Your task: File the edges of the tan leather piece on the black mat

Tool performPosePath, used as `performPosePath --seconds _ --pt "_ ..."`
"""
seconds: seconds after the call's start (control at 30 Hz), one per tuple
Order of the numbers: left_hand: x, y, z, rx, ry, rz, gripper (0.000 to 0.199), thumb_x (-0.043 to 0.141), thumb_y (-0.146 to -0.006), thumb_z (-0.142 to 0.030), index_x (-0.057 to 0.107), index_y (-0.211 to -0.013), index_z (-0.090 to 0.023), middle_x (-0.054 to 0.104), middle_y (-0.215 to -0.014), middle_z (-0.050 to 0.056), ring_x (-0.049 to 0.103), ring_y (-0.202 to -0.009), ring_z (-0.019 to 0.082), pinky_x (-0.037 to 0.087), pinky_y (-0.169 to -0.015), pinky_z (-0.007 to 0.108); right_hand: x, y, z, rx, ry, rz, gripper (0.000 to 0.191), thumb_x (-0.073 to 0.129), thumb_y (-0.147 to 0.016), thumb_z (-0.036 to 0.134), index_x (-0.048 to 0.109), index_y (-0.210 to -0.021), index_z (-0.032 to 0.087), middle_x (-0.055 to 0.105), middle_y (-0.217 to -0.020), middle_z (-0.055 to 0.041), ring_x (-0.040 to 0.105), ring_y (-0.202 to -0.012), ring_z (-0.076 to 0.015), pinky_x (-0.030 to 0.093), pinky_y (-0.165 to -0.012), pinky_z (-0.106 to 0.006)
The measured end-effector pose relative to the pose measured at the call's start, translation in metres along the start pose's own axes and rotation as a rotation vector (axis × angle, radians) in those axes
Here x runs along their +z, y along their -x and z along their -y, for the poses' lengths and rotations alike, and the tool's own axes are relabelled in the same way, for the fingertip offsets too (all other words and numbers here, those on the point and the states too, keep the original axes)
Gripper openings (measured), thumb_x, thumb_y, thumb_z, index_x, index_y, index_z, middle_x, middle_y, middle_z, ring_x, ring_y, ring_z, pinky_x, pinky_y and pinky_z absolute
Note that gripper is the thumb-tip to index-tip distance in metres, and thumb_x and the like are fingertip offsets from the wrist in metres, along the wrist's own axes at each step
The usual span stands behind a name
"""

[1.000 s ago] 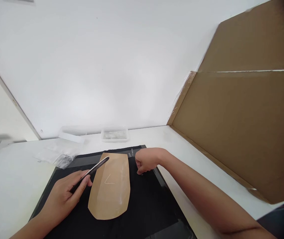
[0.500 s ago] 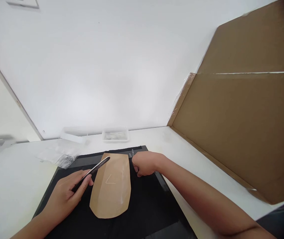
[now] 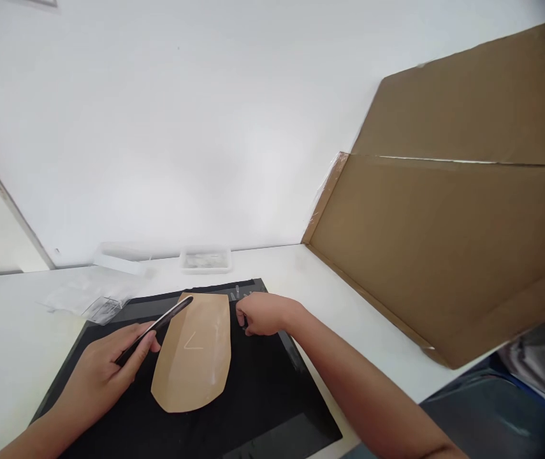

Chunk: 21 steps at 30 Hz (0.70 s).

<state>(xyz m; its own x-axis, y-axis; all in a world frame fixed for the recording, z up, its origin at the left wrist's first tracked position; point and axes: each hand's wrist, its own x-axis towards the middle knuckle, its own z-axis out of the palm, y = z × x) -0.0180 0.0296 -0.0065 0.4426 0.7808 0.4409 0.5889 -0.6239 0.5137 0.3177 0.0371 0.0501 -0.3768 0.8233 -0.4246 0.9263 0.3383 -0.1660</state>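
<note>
Centrally, a brown sheet (image 3: 205,376) bearing a pale angled mark is laid flat on a black mat (image 3: 272,382), whose near edge is cut off by the frame. A slim dark stick (image 3: 169,313) with a pale edge is grasped between the thumb and fingers of the left hand (image 3: 107,363); its tip is seen over the sheet's far end, while its lower end is hidden by the fingers. The right hand (image 3: 265,312) is held with curled fingers beside the sheet's right edge; whether anything is pinched there cannot be told. Small clear strips (image 3: 236,291), partly covered by this hand, are hard to make out. Contents of the clear tray (image 3: 205,269) are blurred. Cardboard (image 3: 444,242) is cropped at right.
</note>
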Motion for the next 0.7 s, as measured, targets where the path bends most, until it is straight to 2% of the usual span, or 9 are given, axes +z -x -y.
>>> performPosePath --seconds 0.17,0.33,0.5,0.7 --pt "0.002 0.001 0.002 -0.032 0.014 0.012 0.030 0.052 -0.099 -0.047 0.069 -0.089 -0.025 0.076 -0.090 -0.003 0.062 -0.049 0.010 0.051 -0.052 0.017 0.011 0.015 -0.009 0.014 -0.178 -0.051 0.025 0.071 -0.089 0.027 0.068 -0.113 0.022 0.078 -0.094 -0.0018 0.070 -0.086 -0.0180 0.043 -0.065 -0.025" --pt "0.000 -0.001 -0.005 -0.007 -0.005 -0.021 0.030 0.052 -0.099 -0.047 0.069 -0.087 -0.025 0.075 -0.084 -0.004 0.064 -0.051 0.012 0.049 -0.049 0.018 0.015 0.015 -0.017 0.009 -0.299 -0.053 0.029 0.077 -0.083 0.030 0.068 -0.109 0.022 0.078 -0.091 -0.0002 0.069 -0.078 -0.0167 0.044 -0.061 -0.024" --pt "-0.003 -0.002 -0.008 -0.007 -0.006 -0.043 0.033 0.052 -0.099 -0.049 0.070 -0.087 -0.025 0.076 -0.089 -0.002 0.065 -0.053 0.012 0.050 -0.049 0.018 0.016 0.012 -0.021 -0.016 -0.352 -0.030 0.023 0.076 -0.083 0.028 0.070 -0.103 0.022 0.077 -0.090 0.0001 0.069 -0.076 -0.0152 0.044 -0.060 -0.023" --pt "-0.001 -0.001 -0.004 -0.018 -0.013 -0.003 0.034 0.051 -0.099 -0.050 0.068 -0.086 -0.024 0.075 -0.090 -0.003 0.066 -0.055 0.011 0.050 -0.052 0.018 0.018 0.011 -0.024 -0.058 -0.349 -0.020 0.018 0.074 -0.084 0.028 0.069 -0.100 0.021 0.074 -0.085 0.0013 0.065 -0.072 -0.0135 0.043 -0.061 -0.022"
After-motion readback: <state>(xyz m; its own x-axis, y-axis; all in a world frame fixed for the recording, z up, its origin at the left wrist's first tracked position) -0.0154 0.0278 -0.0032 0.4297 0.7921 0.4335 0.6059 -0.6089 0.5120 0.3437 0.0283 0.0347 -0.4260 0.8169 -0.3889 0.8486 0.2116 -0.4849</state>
